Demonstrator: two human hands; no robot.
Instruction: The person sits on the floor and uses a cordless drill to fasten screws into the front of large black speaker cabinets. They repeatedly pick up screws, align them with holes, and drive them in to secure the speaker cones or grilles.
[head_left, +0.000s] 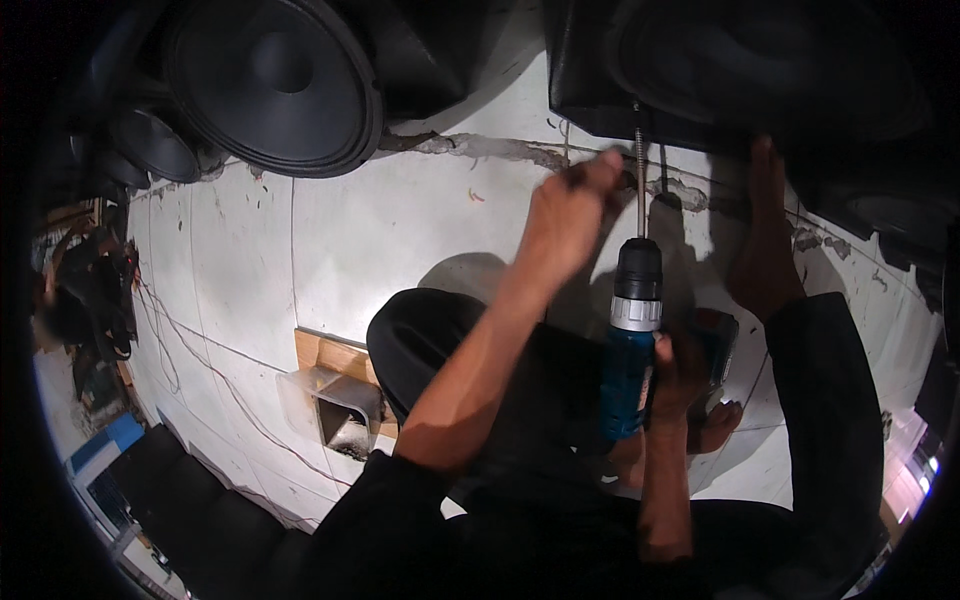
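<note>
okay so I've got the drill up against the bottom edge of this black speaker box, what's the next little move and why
Probably steady the bit before squeezing the trigger. The right hand grips the blue drill, whose long bit reaches up to the lower edge of the black speaker cabinet. The left hand is pinched near the bit's tip. A bit this long may wander, so line it up straight first.

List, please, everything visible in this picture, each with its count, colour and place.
cordless drill: one, blue and black, centre right, long bit pointing up at the far cabinet
speaker cabinet: one, black, top right, on the floor
loose speaker cone: one large, black, top left
floor: white, cracked, scuffed
clear plastic tray: one, left of centre, on a wooden piece
bare foot: one, right, toes at the cabinet
left hand: raised beside the bit near the cabinet edge
right hand: closed on the drill's grip
</note>
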